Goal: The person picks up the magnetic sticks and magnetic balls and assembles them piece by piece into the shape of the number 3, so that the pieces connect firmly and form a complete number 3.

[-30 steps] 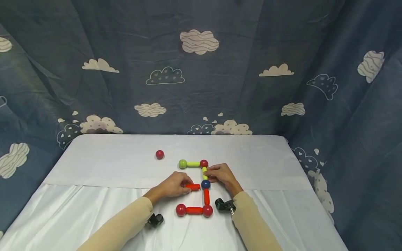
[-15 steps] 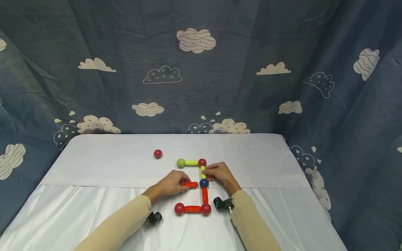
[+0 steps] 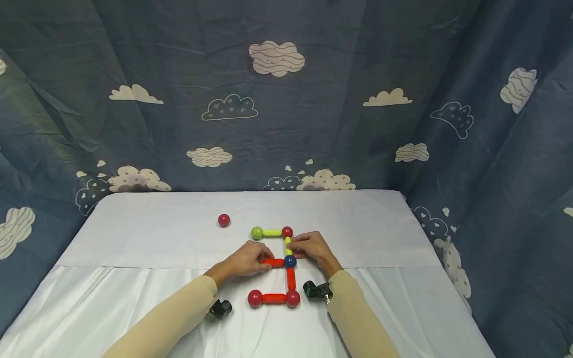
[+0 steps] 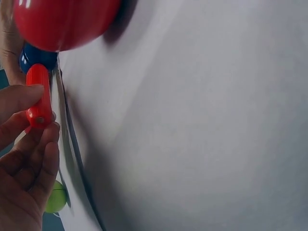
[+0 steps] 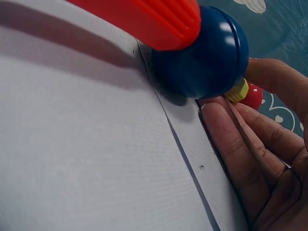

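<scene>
Between thumb and fingers my left hand (image 3: pixel 246 259) pinches a short red rod (image 3: pixel 275 262), whose far end meets a blue ball (image 3: pixel 290 261). The left wrist view shows the thumb laid along this red rod (image 4: pixel 42 98). My right hand (image 3: pixel 313 247) holds an upright yellow-green rod (image 3: pixel 288 243) just above the blue ball; its fingertips lie close by the ball in the right wrist view. That rod runs up to a red ball (image 3: pixel 287 232), from which another yellow-green rod (image 3: pixel 271 232) leads left to a green ball (image 3: pixel 256 232). Below the blue ball hangs a red rod (image 3: pixel 291 279).
That lower rod ends at a red ball (image 3: pixel 293 299), joined by a level red rod (image 3: pixel 273 299) to another red ball (image 3: pixel 254 298). A loose red ball (image 3: pixel 224 220) lies farther back on the white cloth (image 3: pixel 147 233). A dark cloud-print curtain (image 3: pixel 313 139) hangs behind the table.
My left hand has brought the red rod right, closing the gap to the blue ball. The right hand keeps its hold on the yellow-green rod. The head view has shifted slightly.
</scene>
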Available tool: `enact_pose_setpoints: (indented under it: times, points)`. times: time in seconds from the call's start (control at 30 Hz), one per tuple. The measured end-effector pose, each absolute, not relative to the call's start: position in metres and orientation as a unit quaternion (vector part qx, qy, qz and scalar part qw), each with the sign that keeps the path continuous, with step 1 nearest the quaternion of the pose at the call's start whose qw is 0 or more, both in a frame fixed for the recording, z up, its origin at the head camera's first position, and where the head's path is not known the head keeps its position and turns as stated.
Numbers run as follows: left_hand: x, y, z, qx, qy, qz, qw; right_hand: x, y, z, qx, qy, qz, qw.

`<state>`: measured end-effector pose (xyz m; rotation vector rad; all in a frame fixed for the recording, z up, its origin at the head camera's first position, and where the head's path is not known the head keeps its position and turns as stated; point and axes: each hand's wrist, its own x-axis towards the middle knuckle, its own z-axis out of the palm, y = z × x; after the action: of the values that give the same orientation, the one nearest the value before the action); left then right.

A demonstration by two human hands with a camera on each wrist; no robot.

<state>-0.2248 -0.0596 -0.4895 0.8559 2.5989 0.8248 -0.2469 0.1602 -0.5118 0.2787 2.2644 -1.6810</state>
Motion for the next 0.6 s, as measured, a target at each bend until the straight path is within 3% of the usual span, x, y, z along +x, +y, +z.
enact_pose_setpoints:
  times: [0.3, 0.6]
  points:
    - [-0.226, -0.081, -0.485, 0.277, 0.898, 0.317, 0.126, -0.250, 0.156, -0.508, 0.087, 0.790, -0.585, 0.160]
    - [-0.241, -0.125, -0.480, 0.179, 0.914, 0.365, -0.011, -0.251, 0.157, -0.512, 0.101, 0.790, -0.584, 0.158]
